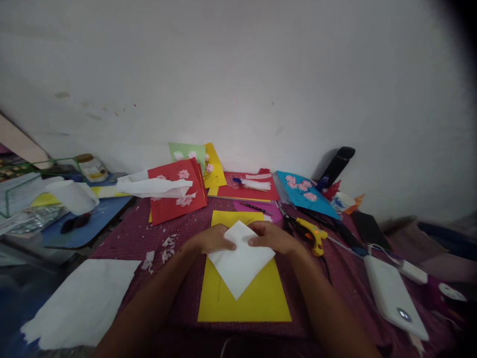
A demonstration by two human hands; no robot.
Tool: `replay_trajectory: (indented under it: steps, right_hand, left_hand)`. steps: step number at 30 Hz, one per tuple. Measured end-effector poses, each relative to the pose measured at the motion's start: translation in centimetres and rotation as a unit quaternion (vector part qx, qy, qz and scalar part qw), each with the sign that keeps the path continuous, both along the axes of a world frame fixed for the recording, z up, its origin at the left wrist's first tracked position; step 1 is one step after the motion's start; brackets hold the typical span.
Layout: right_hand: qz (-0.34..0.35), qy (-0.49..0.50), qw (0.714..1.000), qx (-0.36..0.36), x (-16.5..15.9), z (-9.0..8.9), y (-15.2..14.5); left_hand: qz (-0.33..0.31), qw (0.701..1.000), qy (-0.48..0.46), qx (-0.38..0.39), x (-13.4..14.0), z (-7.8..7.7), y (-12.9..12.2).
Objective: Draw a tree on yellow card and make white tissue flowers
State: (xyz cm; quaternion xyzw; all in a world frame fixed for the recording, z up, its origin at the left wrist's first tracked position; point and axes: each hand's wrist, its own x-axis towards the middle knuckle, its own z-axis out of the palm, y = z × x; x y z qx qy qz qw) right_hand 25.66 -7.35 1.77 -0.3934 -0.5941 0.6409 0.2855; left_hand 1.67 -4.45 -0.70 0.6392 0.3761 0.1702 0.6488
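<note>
A white paper square [238, 271], turned like a diamond, is held between my two hands over a yellow sheet [244, 308]. My left hand [215, 238] pinches its left side, thumb on top. On the right side, my right hand [272, 237] grips it the same way, with the thumb lying on the paper. The fingers beneath the paper are hidden. Pencil-like lines show on the yellow sheet, which lies on a maroon cloth-covered table [179, 278].
Right of my hands lie a yellow glue gun [315, 236], scissors [292, 223] and a white power bank [395, 296]. Behind are red cards [175, 211] and a blue card [305, 191] with pink flowers. White paper [82, 298] and scraps [167, 248] lie to the left.
</note>
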Motion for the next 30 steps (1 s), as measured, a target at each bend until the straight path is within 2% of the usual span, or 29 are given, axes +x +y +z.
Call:
replay_trajectory:
  steps: [3, 7, 12, 15, 18, 22, 26, 30]
  right_hand:
    - [-0.002, -0.037, 0.999, -0.012, -0.3, -0.8, 0.1]
    - [-0.091, -0.044, 0.995, -0.008, -0.1, -1.7, 0.8]
    - [-0.256, 0.051, 0.965, -0.002, 0.0, -2.2, 1.8]
    - [-0.302, 0.117, 0.946, -0.015, -0.4, -2.4, 2.1]
    - [-0.319, 0.159, 0.934, -0.033, -0.9, -2.6, 2.0]
    - [-0.301, 0.188, 0.934, -0.037, -1.4, -2.9, 1.9]
    - [-0.256, 0.192, 0.947, -0.009, -1.6, -3.5, 1.8]
    - [-0.268, 0.108, 0.955, 0.061, -2.0, -3.6, 1.4]
  left_hand:
    - [-0.018, 1.0, 0.014, 0.002, -0.2, 0.0, 0.0]
    - [-0.002, 0.999, -0.018, -0.027, -0.5, 0.0, 0.4]
    - [0.131, 0.977, -0.155, -0.058, -0.2, 0.1, 1.4]
    - [0.187, 0.945, -0.248, -0.099, 0.5, 0.1, 1.5]
    - [0.213, 0.926, -0.286, -0.125, 1.3, -0.1, 1.2]
    - [0.236, 0.927, -0.26, -0.128, 1.8, -0.8, 1.1]
    - [0.251, 0.934, -0.246, -0.059, 1.8, -1.2, 1.1]
    - [0.26, 0.943, -0.205, 0.024, 1.9, -0.6, 0.7]
